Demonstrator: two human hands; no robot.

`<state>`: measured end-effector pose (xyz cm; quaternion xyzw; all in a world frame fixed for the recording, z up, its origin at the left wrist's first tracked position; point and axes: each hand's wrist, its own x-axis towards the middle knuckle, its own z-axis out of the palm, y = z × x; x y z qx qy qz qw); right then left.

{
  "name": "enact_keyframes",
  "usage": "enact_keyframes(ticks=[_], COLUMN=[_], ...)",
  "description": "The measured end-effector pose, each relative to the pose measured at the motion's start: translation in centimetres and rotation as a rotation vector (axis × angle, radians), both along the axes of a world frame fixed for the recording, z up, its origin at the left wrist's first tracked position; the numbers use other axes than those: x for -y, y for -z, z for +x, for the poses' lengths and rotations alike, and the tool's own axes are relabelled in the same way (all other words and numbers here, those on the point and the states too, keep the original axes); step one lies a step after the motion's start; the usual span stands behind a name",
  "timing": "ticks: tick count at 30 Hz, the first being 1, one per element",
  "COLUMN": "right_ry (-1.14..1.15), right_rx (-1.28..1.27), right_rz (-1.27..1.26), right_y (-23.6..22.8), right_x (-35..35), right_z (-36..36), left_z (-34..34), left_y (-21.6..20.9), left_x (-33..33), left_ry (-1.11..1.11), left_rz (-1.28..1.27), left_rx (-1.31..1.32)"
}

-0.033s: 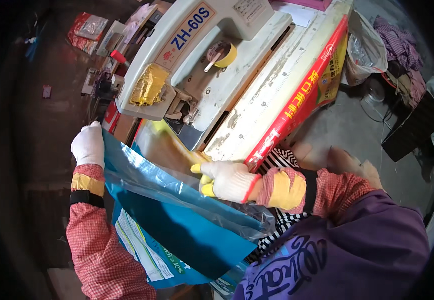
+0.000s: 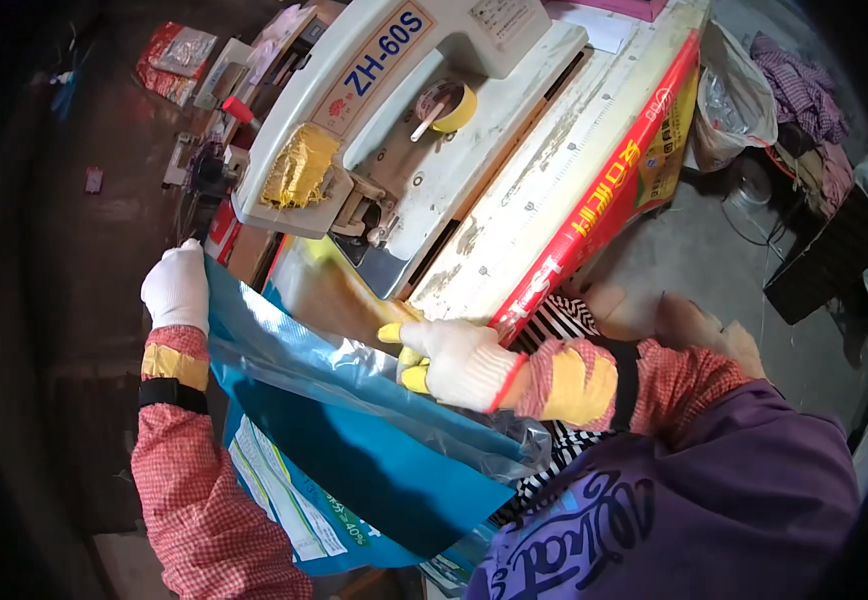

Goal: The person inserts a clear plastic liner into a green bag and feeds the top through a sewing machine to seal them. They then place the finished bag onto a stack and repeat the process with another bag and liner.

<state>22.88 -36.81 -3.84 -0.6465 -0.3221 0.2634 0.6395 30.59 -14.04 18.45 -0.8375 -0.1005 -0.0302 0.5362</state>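
My left hand (image 2: 177,287), in a white knit glove, is closed on the upper left corner of a blue woven bag (image 2: 354,450). A clear plastic liner (image 2: 354,370) shows along the bag's upper edge. My right hand (image 2: 449,360), in a white glove with yellow fingertips, has its fingers bent at the liner's edge; whether they pinch the plastic is partly hidden. The bag hangs slanting before me, its printed white panel at lower left. Just beyond it stands a grey industrial sewing machine (image 2: 354,90), with yellow tape on its head.
A yellow tape roll (image 2: 454,108) rests on the machine bed. The worn white tabletop (image 2: 524,190) has red and yellow sheeting (image 2: 604,190) along its edge. A white sack (image 2: 729,100) and cloths (image 2: 799,90) sit at right; small clutter and a red packet (image 2: 176,62) lie at far left.
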Motion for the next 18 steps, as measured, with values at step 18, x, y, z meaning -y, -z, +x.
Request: enact_keyframes(ticks=[18], right_ry=[-0.112], right_rx=[0.145], right_rz=[-0.11], right_y=[-6.4], right_x=[-3.5], right_z=[-2.3], left_z=[4.3], left_y=[0.3], left_x=[-8.1], left_ry=[-0.265], left_rz=[-0.378], left_rx=[0.147])
